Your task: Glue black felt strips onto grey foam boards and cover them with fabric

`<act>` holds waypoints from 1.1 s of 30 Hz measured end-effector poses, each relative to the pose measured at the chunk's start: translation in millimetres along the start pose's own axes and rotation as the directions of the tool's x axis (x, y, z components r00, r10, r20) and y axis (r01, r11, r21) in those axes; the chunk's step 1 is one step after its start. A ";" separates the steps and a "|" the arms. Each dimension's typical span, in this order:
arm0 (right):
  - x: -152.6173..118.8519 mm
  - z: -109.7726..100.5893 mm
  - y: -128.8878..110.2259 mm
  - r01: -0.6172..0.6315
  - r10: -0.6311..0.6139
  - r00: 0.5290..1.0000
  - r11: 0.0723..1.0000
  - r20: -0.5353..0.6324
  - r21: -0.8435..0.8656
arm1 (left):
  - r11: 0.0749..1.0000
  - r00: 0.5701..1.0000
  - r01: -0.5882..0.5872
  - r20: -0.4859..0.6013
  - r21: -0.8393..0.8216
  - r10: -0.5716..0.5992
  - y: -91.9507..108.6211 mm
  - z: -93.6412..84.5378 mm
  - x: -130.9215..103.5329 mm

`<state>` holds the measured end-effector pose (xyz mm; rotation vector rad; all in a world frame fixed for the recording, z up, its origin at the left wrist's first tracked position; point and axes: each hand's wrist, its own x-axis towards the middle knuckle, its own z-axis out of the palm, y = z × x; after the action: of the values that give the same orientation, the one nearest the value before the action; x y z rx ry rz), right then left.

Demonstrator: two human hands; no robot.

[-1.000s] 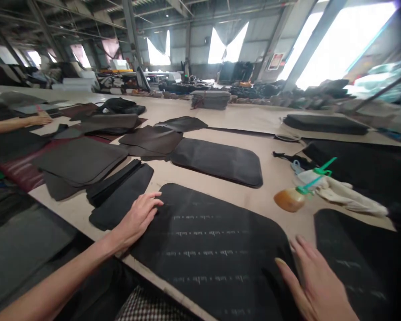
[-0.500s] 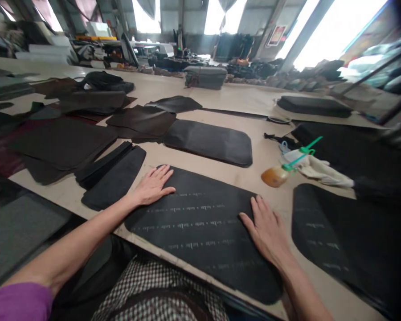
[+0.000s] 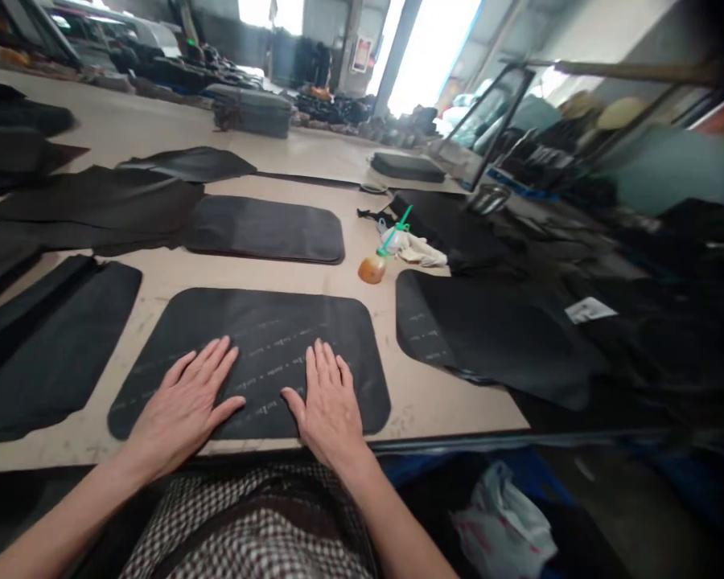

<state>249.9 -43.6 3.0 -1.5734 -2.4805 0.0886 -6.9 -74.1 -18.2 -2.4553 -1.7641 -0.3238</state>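
Note:
Both palms rest flat on a dark rounded-corner panel with rows of pale printed lettering, lying near the table's front edge. My left hand covers its left part, fingers spread. On the right part lies my right hand, thumb stretched away from the other fingers. Beyond the panel is a similar dark stack. Right of it lies another dark printed piece, partly folded over. A small bottle of amber liquid with a green spout stands behind, between these pieces.
Dark cut pieces lie to the left, with brown-black sheets behind them. A pale cloth is beside the bottle. A bundled stack sits farther back. Below the table edge at right hangs a plastic bag.
My view has swung to the right. Both hands have moved from the panel's side edges onto its surface and are closer together. The panel now lies squarer to me.

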 end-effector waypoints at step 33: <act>177.4 -45.7 188.2 -0.263 0.123 0.880 0.930 0.459 0.256 | 0.920 0.901 0.247 0.422 -0.303 -0.103 -161.7 -36.7 174.1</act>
<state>353.3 194.6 42.4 -1.8069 -2.4261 0.9172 -110.7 131.5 50.8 -2.7641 -2.2848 -0.1669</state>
